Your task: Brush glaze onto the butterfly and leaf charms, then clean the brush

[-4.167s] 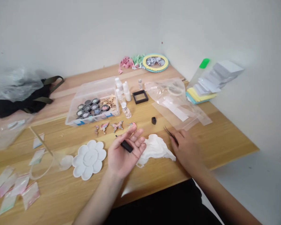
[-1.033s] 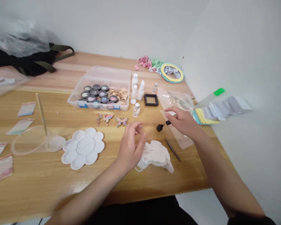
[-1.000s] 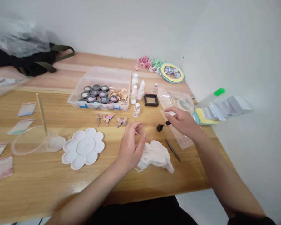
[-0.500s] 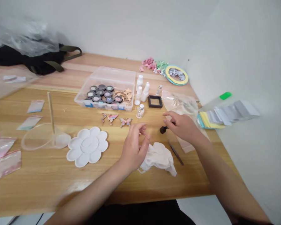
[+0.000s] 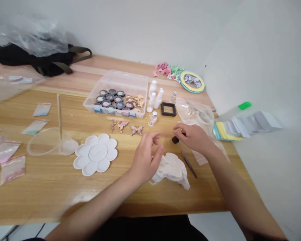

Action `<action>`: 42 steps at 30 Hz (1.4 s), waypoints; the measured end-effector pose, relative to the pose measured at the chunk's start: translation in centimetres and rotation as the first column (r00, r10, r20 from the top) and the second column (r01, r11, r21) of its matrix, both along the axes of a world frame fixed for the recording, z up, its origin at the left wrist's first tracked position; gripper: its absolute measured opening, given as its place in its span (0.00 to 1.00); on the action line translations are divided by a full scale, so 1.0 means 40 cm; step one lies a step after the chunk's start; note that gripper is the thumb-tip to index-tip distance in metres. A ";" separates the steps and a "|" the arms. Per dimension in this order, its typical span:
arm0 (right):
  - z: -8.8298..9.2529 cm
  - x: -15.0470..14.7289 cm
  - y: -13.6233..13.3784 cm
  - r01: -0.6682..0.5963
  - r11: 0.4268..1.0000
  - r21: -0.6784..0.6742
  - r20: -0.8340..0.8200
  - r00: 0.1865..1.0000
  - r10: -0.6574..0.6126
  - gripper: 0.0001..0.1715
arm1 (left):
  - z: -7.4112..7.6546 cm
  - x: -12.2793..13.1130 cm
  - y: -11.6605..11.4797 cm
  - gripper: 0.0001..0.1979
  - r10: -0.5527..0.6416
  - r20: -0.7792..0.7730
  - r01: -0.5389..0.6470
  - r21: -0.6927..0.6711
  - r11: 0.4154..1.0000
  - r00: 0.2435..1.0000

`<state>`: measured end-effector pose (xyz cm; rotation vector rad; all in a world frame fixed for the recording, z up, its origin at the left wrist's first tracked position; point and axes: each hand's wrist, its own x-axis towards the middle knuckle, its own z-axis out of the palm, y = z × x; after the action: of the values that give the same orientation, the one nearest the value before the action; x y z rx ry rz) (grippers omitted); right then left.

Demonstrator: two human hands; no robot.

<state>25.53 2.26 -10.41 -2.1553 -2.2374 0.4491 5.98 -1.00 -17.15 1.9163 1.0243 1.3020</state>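
Both my bare hands are over the pale wooden desk (image 5: 170, 202), 12 o'clock pointing away from me. Right hand (image 5: 196, 138): fingers bent low above a small, stubby black piece (image 5: 175, 140), which sits at 9 o'clock from the back of that hand, partly under the thumb. Whether the right grip closes on it or only hovers, I cannot tell; my own fingers hide the contact.

Left hand (image 5: 145, 160): grip loose, half wide, fingers curled, a gap between them and the thumb. The crumpled white tissue (image 5: 172, 170) lies at 4 o'clock from it, overlapped by the thumb side in this view; touch uncertain. Slim dark metal tweezers (image 5: 189, 164) lie at 6 o'clock from the right hand, just beside the tissue.

From the left hand: gold-edged, multicoloured butterfly charm (image 5: 136, 130) at 11, near; pink-and-gold winged charm (image 5: 122, 126) between 10 and 11; small clear glass vial with a silvery cap (image 5: 153, 119) at 12. White plastic flower-shaped palette (image 5: 96, 154) at 9, well apart.

From the right hand: square black frame (image 5: 169, 114) at 11; translucent plastic bag (image 5: 194, 110) at 12, part of it running under my forearm.

Farther off, 11 from the left hand: clear plastic box (image 5: 130, 78), lid raised, round black-rimmed pots (image 5: 110, 97) inside.
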 end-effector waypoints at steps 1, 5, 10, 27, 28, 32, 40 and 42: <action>-0.003 -0.001 0.001 -0.013 1.000 -0.010 0.004 1.000 0.013 0.15 | 0.001 0.000 0.000 0.13 -0.002 -0.005 0.002 0.000 1.000 1.000; -0.009 -0.003 0.002 -0.023 1.000 -0.017 0.054 0.998 0.024 0.15 | 0.003 -0.001 0.000 0.12 -0.007 -0.025 0.007 -0.002 1.000 1.000; -0.012 -0.003 0.003 -0.019 1.000 -0.012 0.117 0.993 0.020 0.16 | 0.002 -0.001 0.001 0.12 -0.005 -0.036 0.005 -0.003 1.000 0.999; -0.018 0.004 -0.009 -0.007 1.000 -0.015 0.094 0.995 0.009 0.16 | 0.004 -0.001 0.000 0.12 -0.011 -0.042 0.011 0.015 1.000 0.999; -0.018 0.003 -0.011 -0.005 1.000 -0.014 0.096 0.995 0.006 0.16 | 0.004 -0.001 -0.001 0.12 -0.011 -0.042 0.012 0.016 1.000 0.999; -0.020 0.001 -0.014 0.012 1.000 -0.011 0.103 0.995 -0.011 0.16 | 0.005 -0.001 -0.001 0.12 -0.012 -0.043 0.013 0.017 1.000 0.999; -0.019 -0.001 -0.014 0.008 1.000 0.000 0.073 0.997 -0.008 0.15 | 0.010 0.001 -0.002 0.13 -0.007 -0.042 0.008 0.022 1.000 0.999; -0.018 -0.001 -0.015 -0.005 1.000 0.001 0.061 0.998 0.005 0.15 | 0.011 0.001 -0.003 0.12 -0.007 -0.044 0.008 0.022 1.000 0.999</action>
<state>25.50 1.66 -11.14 -2.1935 -2.2734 0.3872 6.02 -1.10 -16.71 1.9711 1.0274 1.2779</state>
